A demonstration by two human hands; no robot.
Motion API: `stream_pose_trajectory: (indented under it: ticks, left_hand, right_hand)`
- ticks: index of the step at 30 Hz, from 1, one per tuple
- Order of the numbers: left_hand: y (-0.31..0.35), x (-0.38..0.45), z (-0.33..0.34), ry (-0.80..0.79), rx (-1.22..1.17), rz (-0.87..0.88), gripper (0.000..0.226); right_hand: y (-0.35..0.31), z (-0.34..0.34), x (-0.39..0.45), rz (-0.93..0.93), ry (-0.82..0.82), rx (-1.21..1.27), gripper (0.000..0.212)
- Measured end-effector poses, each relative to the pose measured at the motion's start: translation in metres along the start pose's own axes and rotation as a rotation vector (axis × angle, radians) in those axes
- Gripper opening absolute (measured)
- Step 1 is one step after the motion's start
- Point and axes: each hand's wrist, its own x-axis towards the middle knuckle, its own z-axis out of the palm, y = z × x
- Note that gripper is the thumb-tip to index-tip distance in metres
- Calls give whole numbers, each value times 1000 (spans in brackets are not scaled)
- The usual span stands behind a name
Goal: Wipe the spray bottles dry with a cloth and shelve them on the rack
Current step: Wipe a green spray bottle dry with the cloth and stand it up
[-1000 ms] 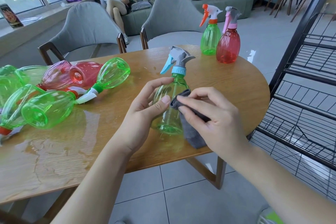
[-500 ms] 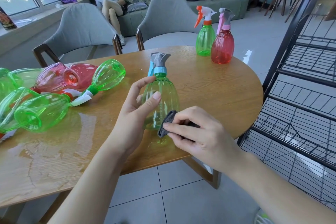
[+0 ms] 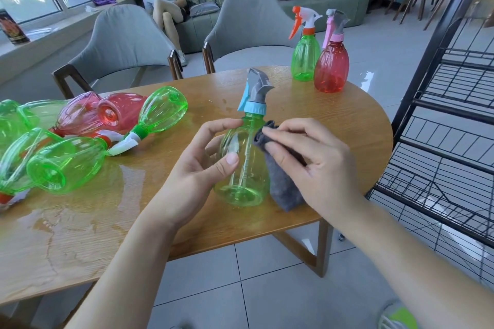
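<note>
Up the bottle is where the cloth (image 3: 280, 168) is going now: a moment ago the right hand (image 3: 315, 163) was rubbing low down by the bottom, and now it is pinching the grey cloth against the shoulder, just under the blue collar. The left hand (image 3: 197, 168) is wrapping its fingers and thumb round the green spray bottle (image 3: 244, 163), holding it upright on the table (image 3: 347, 125) near the front edge. So the wiping is still going on (it looks nearly done on this side). Two bottles (image 3: 319, 53) are standing at the far right edge, and more bottles (image 3: 88, 136) are lying in a wet patch by the left edge. The rack (image 3: 449, 120) is waiting just beside the table's right edge.
</note>
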Motion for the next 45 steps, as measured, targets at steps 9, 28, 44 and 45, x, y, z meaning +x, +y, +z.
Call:
stream_pose_trajectory:
  ticks: [9,28,44,45]
  left_hand:
    - [1,1,2,26,120,66,34]
    - [0,5,14,251,7,-12,36]
    - [4,-1,5,10,58,22,40]
    - [4,-1,5,-6,99,28,38]
  right_hand:
    - [-5,3,-10,6,-38,26,23]
    - [-9,2,-25,-214,-200,-2,14]
    - [-5,-3,1,11,-30,-15,22]
    - [-4,-4,4,38,-25,-8,22]
